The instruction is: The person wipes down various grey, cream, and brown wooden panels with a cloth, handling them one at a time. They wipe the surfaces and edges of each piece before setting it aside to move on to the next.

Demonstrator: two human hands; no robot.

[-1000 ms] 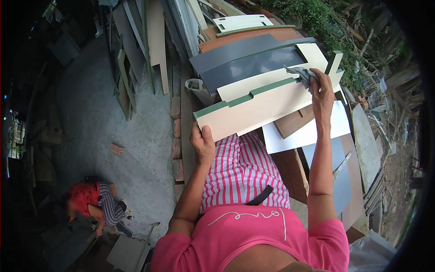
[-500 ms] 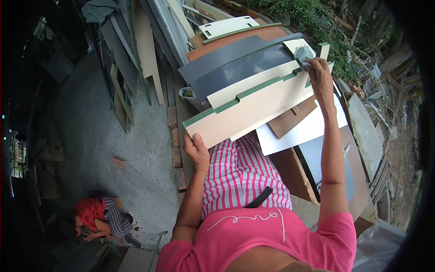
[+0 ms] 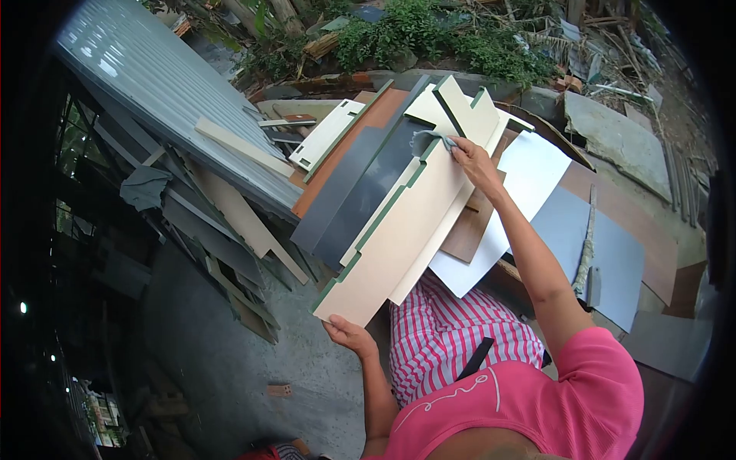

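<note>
A long cream panel [image 3: 399, 238] with a notched green edge lies slanted across the stack before me. My left hand [image 3: 349, 335] grips its lower left end, thumb on top. Near the panel's upper end, my right hand [image 3: 474, 162] pinches a grey-blue cloth [image 3: 432, 142] against the green edge. Beneath and behind are dark grey glossy panels [image 3: 337, 207], an orange-brown panel [image 3: 360, 142] and a white slotted panel [image 3: 328, 134]. A brown board [image 3: 466, 234] and a white sheet [image 3: 529, 172] show on the right side.
Corrugated metal sheets [image 3: 165, 100] and leaning boards [image 3: 222, 253] stand at the left. A brick [image 3: 279, 390] lies on the concrete floor [image 3: 207, 360]. At the right are a blue-grey board [image 3: 613, 253] and a concrete slab [image 3: 613, 138]. Part of another person shows at the bottom edge.
The view has swung round, so the panels appear more steeply slanted. My right hand and the cloth have moved along the notched edge toward my left hand, which still holds the panel's end.
</note>
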